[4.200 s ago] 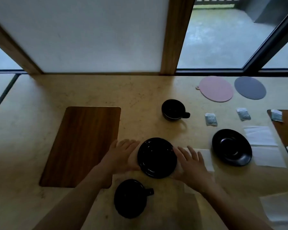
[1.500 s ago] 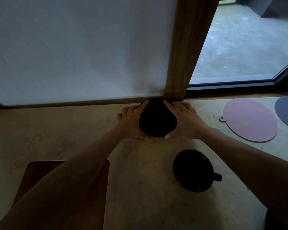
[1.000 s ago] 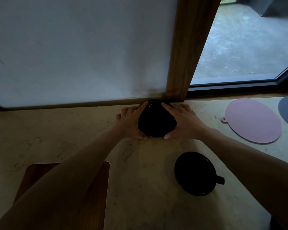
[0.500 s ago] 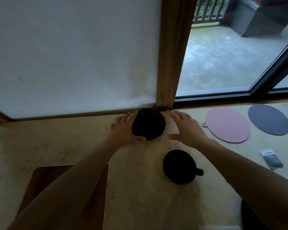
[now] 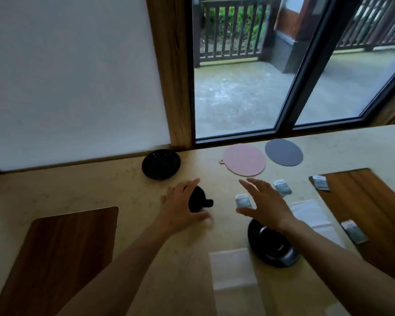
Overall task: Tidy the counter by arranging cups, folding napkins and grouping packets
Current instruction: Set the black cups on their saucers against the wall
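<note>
A black saucer [image 5: 161, 164] sits at the back of the counter, against the wooden post. In front of it stands a black cup [image 5: 198, 200], handle pointing right. My left hand [image 5: 179, 207] lies along the cup's left side, fingers straight and thumb stretched out below it. My right hand [image 5: 265, 205] hovers with spread fingers to the right of the cup, above a small grey packet [image 5: 243, 200]. A second black saucer [image 5: 271, 247] lies partly under my right wrist. More packets [image 5: 282, 187] [image 5: 320, 182] [image 5: 354, 233] lie to the right. White napkins [image 5: 233, 267] [image 5: 312, 215] lie flat.
A pink round mat [image 5: 244, 159] and a grey one [image 5: 284, 152] lie by the window. One dark wooden board [image 5: 55, 258] is at the front left, another [image 5: 369, 210] at the right. The wall and window frame close off the back.
Both hands have let go of the saucer, which stays by the post, and drawn back towards me. The left hand is now at the cup, the right over the packets.
</note>
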Demonstrator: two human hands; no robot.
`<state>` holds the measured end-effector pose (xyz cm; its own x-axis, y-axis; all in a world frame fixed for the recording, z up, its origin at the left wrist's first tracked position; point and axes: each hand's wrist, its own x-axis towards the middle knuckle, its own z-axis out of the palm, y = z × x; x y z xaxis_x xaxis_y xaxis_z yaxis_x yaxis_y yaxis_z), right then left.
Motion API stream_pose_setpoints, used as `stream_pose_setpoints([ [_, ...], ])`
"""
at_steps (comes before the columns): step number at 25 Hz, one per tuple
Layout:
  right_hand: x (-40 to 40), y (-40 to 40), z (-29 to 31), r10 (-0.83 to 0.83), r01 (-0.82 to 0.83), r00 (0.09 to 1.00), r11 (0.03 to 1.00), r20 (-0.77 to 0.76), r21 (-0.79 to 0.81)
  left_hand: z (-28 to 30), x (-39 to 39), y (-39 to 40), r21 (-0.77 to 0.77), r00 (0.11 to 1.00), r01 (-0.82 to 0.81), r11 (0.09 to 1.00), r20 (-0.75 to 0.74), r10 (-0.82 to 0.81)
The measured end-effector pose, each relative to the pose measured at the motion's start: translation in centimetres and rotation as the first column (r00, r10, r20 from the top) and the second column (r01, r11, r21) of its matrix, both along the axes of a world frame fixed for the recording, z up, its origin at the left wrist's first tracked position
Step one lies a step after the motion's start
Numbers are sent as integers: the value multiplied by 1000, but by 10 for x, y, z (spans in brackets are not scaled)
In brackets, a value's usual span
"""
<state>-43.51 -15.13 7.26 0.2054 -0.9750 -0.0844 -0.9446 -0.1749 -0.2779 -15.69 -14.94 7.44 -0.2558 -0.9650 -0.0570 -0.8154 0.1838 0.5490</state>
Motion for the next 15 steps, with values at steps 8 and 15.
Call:
stream_pose_setpoints([
  [8, -114, 64, -29, 11, -13, 1000, 979, 9, 204, -56, -113, 64, 174, 991, 9, 985, 133, -33],
  [15, -169, 79, -62, 98, -88, 995, 929, -9, 359, -95, -170, 83, 209, 937, 19, 978, 338, -90],
])
